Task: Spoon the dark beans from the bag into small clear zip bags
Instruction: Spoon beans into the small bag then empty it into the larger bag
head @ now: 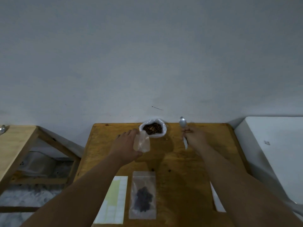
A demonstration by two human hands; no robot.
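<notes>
One small clear zip bag [142,194] is already filled with dark beans. It lies flat on the wooden surface [180,177] close to me, just beside a sheet of white labels [113,200]. My left hand [126,145] holds an empty zip bag [142,143], the fingers [131,133] curled round its edge, just beside the white bean bag [153,129]. That bag stands open at the far edge of the surface, against the wall, with the beans showing in its mouth. My right hand [195,138] is off to the right of it, fingers [191,131] clamped on the handle of a metal spoon [183,124]. The spoon stands nearly upright, bowl uppermost. The bowl looks empty to me, though it is small in this view.

I take this as the start of another fill, with the scoop not yet made. My main worry is the empty bag: I cannot tell whether its mouth is open, and thin film held from one side tends to fold shut. If it does, beans tipped from the spoon would land on the surface. The bean bag is soft and rolled down, so a hard dig from the right could push it over or shove it against the wall. An overfull spoon carried across the gap between the two bags would shed beans too.
</notes>
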